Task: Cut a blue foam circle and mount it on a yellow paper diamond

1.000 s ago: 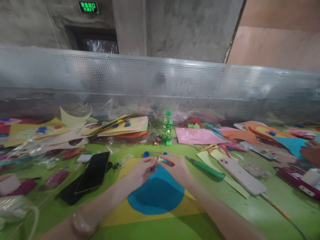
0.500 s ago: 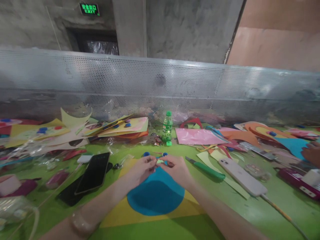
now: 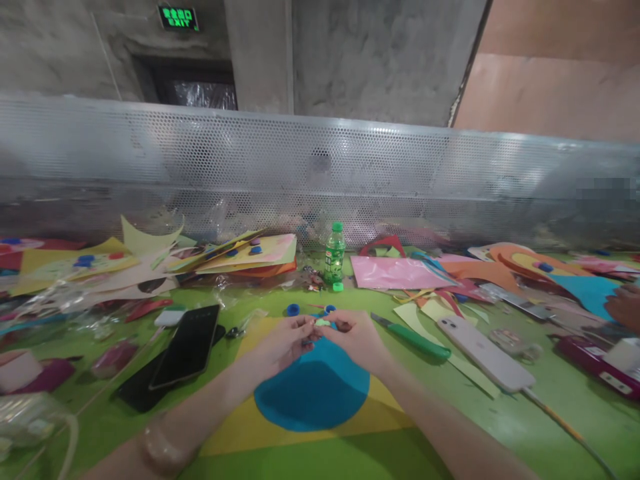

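My left hand (image 3: 283,341) and my right hand (image 3: 356,335) meet over the far edge of a blue felt circle (image 3: 313,393) that lies on a yellow sheet (image 3: 240,420). Both hands pinch a small pale green piece (image 3: 321,323) between their fingertips. Two small blue rings (image 3: 293,309) lie on the green table just beyond my fingers.
A black phone (image 3: 187,343) lies at the left, a green-handled knife (image 3: 413,337) and a white phone (image 3: 483,352) at the right. A green bottle (image 3: 334,253) stands behind. Coloured paper stacks (image 3: 240,253) line a perforated metal barrier (image 3: 320,173). Another person's hand (image 3: 625,303) shows at far right.
My hands have lifted slightly off the blue circle and drawn the small pale green piece up between the fingertips. Little else has moved.
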Available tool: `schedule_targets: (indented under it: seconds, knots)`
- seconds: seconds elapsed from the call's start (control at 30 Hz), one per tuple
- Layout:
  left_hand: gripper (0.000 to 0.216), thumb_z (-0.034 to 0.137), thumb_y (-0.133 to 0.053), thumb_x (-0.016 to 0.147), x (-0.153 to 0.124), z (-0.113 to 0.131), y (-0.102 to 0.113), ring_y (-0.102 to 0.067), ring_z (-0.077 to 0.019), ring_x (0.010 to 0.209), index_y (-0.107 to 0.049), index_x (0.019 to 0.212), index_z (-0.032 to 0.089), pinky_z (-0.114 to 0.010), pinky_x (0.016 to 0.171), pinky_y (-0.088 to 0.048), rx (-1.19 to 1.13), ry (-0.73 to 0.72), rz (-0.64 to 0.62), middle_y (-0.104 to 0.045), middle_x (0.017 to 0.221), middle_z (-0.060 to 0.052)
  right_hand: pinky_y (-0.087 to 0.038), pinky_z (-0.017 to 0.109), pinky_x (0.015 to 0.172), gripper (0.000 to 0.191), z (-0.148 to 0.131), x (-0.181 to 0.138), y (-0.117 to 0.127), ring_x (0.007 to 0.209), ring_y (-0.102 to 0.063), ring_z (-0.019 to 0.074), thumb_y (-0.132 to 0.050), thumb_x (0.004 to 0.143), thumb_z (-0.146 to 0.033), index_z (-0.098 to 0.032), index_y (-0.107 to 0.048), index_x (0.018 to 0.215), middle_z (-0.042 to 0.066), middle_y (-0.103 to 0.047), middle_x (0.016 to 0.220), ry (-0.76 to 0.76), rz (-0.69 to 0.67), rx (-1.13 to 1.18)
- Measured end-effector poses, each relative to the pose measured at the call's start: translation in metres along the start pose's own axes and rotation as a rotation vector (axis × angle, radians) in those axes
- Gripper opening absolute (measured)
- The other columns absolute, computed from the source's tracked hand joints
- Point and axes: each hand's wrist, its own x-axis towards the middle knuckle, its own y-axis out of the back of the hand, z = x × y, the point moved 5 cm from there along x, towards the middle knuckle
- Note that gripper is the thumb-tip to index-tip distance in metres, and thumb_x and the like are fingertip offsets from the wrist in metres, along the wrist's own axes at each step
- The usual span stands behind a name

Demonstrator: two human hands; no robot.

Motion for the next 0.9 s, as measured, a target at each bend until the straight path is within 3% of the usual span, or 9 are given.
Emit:
schedule_targets:
  seconds: [0.27,0.6,0.9]
  knots:
    - [0.01,0.016,-0.074,0.064,-0.001,0.001,-0.003,-0.053,-0.0124,0.065,-0.065,0.068,0.013,-0.024,0.06,-0.037,-0.003,-0.012,-0.036,-0.06,0.065,-0.002,-0.035,0.022,0.05,0.026,0.001,0.0,0.0,0.056,-0.049,0.0118,-0.06,0.071,-0.039,-0.016,-0.07,0.068,0.002,-0.061,0.061,-0.019,-0.016,0.085]
    - [0.011,0.015,-0.074,0.063,-0.002,0.001,-0.004,-0.051,-0.0127,0.068,-0.066,0.071,0.016,-0.024,0.061,-0.036,0.047,-0.022,0.006,-0.057,0.067,0.0,-0.027,0.021,0.046,0.022,0.007,0.002,0.004,0.049,-0.039,0.0081,-0.063,0.068,-0.036,-0.016,-0.066,0.061,-0.002,-0.052,0.052,-0.098,0.053,0.139]
    - [0.017,0.02,-0.075,0.063,-0.004,0.004,-0.009,-0.052,-0.0125,0.066,-0.066,0.078,0.018,-0.024,0.061,-0.037,0.157,-0.064,0.017,-0.056,0.067,0.0,-0.031,0.021,0.049,0.021,0.013,0.005,0.005,0.052,-0.043,0.0096,-0.065,0.066,-0.036,-0.016,-0.064,0.06,-0.002,-0.053,0.054,-0.143,0.076,0.185]
